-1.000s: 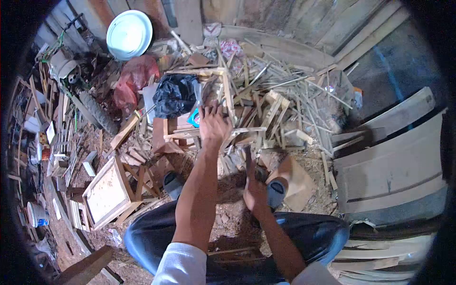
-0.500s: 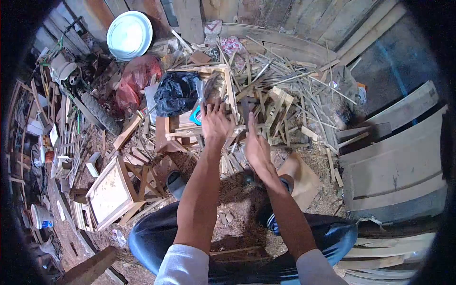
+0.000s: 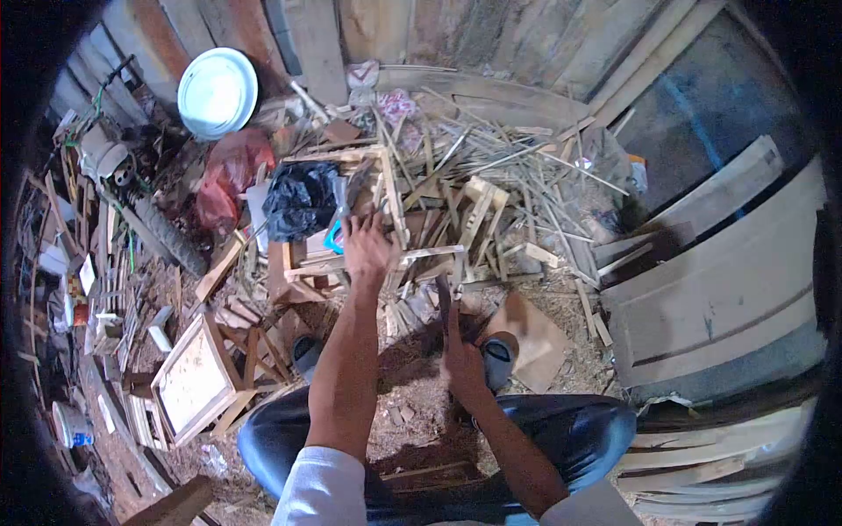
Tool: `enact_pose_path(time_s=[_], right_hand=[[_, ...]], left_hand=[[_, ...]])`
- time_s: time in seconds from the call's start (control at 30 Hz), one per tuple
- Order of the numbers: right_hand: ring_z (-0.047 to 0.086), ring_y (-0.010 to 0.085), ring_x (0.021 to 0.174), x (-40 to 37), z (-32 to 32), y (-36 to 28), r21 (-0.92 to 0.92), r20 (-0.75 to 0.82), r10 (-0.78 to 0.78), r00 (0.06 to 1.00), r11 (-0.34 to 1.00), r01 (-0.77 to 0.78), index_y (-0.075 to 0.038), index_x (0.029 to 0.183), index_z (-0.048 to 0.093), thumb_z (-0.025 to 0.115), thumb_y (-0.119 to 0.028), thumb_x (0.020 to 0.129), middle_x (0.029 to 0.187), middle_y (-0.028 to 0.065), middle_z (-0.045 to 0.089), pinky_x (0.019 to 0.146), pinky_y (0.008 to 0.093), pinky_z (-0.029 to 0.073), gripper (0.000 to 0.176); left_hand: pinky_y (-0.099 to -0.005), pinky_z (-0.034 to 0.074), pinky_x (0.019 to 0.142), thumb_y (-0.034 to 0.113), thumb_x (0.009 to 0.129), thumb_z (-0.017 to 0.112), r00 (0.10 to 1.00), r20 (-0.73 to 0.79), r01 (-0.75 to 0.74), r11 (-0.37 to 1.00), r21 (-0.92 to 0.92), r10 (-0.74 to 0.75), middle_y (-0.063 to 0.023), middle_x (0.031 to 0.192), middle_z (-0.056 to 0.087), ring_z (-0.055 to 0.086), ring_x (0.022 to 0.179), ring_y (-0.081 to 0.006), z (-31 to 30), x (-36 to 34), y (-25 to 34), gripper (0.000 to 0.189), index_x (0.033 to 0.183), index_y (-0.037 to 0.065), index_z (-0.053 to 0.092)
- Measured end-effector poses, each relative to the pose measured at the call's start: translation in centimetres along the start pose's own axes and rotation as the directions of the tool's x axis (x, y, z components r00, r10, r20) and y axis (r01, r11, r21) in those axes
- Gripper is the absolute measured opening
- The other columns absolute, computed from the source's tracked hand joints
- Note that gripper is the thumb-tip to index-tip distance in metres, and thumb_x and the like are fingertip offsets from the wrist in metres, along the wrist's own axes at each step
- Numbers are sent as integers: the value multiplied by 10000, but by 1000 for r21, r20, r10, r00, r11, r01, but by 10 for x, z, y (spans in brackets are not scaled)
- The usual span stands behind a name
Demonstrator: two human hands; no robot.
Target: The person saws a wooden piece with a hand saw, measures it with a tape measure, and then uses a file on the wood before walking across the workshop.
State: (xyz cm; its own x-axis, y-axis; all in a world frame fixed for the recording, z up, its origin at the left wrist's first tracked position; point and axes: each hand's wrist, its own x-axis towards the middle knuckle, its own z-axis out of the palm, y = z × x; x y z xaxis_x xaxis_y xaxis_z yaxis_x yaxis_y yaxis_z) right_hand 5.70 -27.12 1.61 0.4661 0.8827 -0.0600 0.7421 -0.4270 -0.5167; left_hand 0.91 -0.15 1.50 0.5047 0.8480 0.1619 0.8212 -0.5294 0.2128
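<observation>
My left hand [image 3: 369,252] is loose, fingers spread, at the wooden frame [image 3: 392,195] in the middle. My right hand [image 3: 461,361] wraps around a dark tool [image 3: 445,300], nearer and right.

Black bag [image 3: 304,203]: thin plastic, crinkled, glossy. Wooden frame [image 3: 391,188] along its right side: bare wood, matt, unvarnished look. Blue piece [image 3: 333,237] at bag's lower right: smooth, plastic-looking. Red bag [image 3: 232,175], left of black bag: thin filmy plastic, creased, slight sheen. White round dish [image 3: 217,94], up-left of black bag: smooth, glossy; plastic or enamel, can't tell. Stick pile [image 3: 535,188], right of black bag: raw matt wood. Plank wall [image 3: 421,39], above it: rough wood, stained. Dark tool [image 3: 444,302], below-right of it: matt, material unclear. White sleeve [image 3: 326,482], well below it: matt cloth.
</observation>
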Motion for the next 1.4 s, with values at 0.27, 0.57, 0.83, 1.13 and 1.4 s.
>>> enact_pose_path(time_s=[0.27, 0.57, 0.83, 1.13, 1.4], right_hand=[[566, 289, 490, 75, 10, -5, -205, -269, -158, 950, 973, 104, -78, 1531, 62, 559, -7, 799, 730, 220, 659, 467, 348, 474, 888], [629, 420, 597, 125, -16, -47, 8, 85, 54, 995, 998, -55, -44, 1513, 27, 507, 30, 784, 663, 279, 618, 541, 502, 486, 876], [596, 391, 533, 3, 62, -22, -132, -87, 6, 996, 991, -18, -133, 1528, -38, 528, -8, 825, 665, 228, 624, 516, 490, 486, 911], [556, 272, 436, 18, 17, -8, 17, -272, -73, 960, 997, 81, -90, 1531, 31, 534, -31, 863, 604, 205, 610, 429, 409, 453, 838], [594, 327, 488, 128, -6, -45, -8, -39, 18, 999, 1000, -19, -78, 1525, 20, 523, -4, 804, 578, 222, 601, 463, 430, 474, 882]], left_hand=[[-479, 140, 1170, 377, 804, 520, 999, -53, -8, 1000, 21, 9, -139, 1385, 510, 443, 1286, -331, -1, -5, 2, 594, 1273, 14, 562], [-471, 176, 1157, 305, 779, 541, 991, -129, -50, 997, -57, 43, -133, 1349, 539, 491, 1223, -358, -3, -8, -1, 494, 1168, 11, 618], [-483, 169, 1161, 313, 804, 525, 996, -79, -37, 999, -15, 36, -133, 1302, 573, 473, 1238, -333, -3, -7, -1, 501, 1202, 16, 590], [-489, 148, 1163, 329, 820, 510, 994, -91, -56, 998, 0, 56, -114, 1376, 505, 444, 1271, -297, 0, -7, 0, 515, 1241, 38, 564], [-489, 131, 1167, 367, 819, 503, 997, -63, -37, 999, -15, 36, -150, 1404, 471, 448, 1260, -304, -6, -5, 1, 531, 1207, 11, 578]])
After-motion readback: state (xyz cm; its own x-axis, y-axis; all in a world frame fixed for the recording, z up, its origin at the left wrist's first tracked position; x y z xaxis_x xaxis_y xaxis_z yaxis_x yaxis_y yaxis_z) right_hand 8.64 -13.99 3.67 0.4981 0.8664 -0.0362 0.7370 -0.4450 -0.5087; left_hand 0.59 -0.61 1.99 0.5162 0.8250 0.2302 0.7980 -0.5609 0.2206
